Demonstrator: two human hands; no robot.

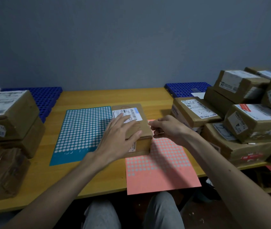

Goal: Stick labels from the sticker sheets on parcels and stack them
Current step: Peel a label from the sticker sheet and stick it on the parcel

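2 hands meet at a brown parcel (143, 146) mid-desk (98, 176). The left hand (120, 136) lies flat on its top, fingers straight. The right hand (166, 129), just right, pinches a tiny pink label (148, 123). A blue sticker sheet (81, 134) lies left, a pink sticker sheet (161, 166) near right.

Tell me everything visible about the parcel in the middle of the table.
The parcel is a brown cardboard box lying flat on the table between the blue sheet and the pink sheet, partly overlapping the pink one. A white barcode label sits on its top's far half. The left hand rests flat on top; the right hand hovers pinched by its right edge.
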